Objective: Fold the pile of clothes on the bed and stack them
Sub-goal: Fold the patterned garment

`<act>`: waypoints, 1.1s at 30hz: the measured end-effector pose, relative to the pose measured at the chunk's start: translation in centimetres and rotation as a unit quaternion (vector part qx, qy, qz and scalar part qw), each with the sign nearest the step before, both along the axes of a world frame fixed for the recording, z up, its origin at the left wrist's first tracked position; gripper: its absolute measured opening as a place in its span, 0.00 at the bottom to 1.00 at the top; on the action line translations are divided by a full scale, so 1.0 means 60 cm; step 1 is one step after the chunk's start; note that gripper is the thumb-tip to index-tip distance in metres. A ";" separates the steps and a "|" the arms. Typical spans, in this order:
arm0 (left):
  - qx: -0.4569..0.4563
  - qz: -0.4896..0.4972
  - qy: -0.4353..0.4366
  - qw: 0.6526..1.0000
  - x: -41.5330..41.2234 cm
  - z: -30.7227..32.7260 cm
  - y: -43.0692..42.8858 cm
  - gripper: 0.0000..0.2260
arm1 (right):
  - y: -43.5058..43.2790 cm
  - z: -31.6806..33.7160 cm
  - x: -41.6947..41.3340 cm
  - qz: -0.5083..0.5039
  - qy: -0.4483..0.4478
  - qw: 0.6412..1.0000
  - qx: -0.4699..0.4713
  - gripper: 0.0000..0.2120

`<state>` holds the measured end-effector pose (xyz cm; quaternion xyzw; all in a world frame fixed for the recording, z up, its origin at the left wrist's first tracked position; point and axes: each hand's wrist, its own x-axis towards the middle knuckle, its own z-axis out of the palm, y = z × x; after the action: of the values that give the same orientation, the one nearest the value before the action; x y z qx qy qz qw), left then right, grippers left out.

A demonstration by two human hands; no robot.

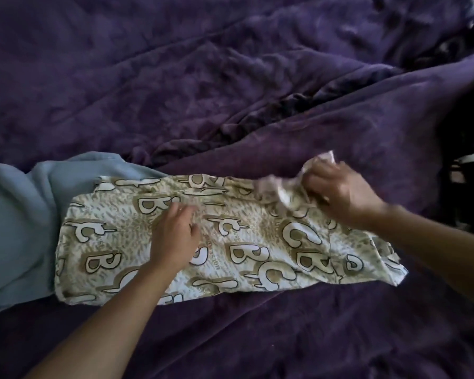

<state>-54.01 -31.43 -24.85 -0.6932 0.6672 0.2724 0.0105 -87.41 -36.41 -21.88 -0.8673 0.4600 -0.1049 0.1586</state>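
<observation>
A cream and tan garment [260, 242] printed with large letters lies spread flat across the bed, its left end overlapping a light blue garment [19, 222]. My left hand [175, 236] rests flat on the middle of the printed cloth, fingers straight. At the garment's far right corner my right hand [337, 192] pinches a bunched-up fold of the fabric and holds it lifted off the bed; that part is blurred.
A rumpled purple blanket [230, 91] covers the whole bed, with a deep dark crease running diagonally behind the garment. Dark objects with white stripes [465, 160] show past the bed's right edge.
</observation>
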 end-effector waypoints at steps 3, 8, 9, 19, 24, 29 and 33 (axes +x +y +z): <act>-0.104 -0.032 0.024 0.994 -0.058 0.021 -0.009 0.15 | 0.106 -0.026 -0.045 0.047 0.164 0.970 0.173 0.15; -0.162 -0.227 0.072 0.958 -0.196 0.009 0.033 0.19 | 0.136 -0.042 -0.101 -0.372 0.008 0.920 0.126 0.13; -0.121 -0.272 0.064 0.952 -0.218 -0.004 0.049 0.22 | 0.131 -0.047 -0.110 -0.451 0.004 0.877 0.166 0.21; 0.060 -0.135 0.111 0.983 -0.182 -0.016 0.066 0.20 | 0.127 0.036 -0.043 -0.375 -0.152 0.822 0.400 0.21; 0.038 0.106 0.154 0.982 -0.046 0.043 0.102 0.13 | 0.104 0.101 0.113 -0.264 -0.121 0.854 0.431 0.29; -0.010 0.219 0.153 0.964 0.055 0.063 0.160 0.09 | 0.070 0.023 0.304 -0.258 -0.166 0.805 0.509 0.34; -0.069 0.151 0.106 0.980 0.062 0.058 0.197 0.10 | 0.087 -0.055 0.352 -0.240 -0.163 0.746 0.600 0.24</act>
<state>-50.30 -19.61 -21.37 -0.7518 0.5697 0.2963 -0.1495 -66.29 -31.17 -25.18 -0.4248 0.5882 0.0185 0.6879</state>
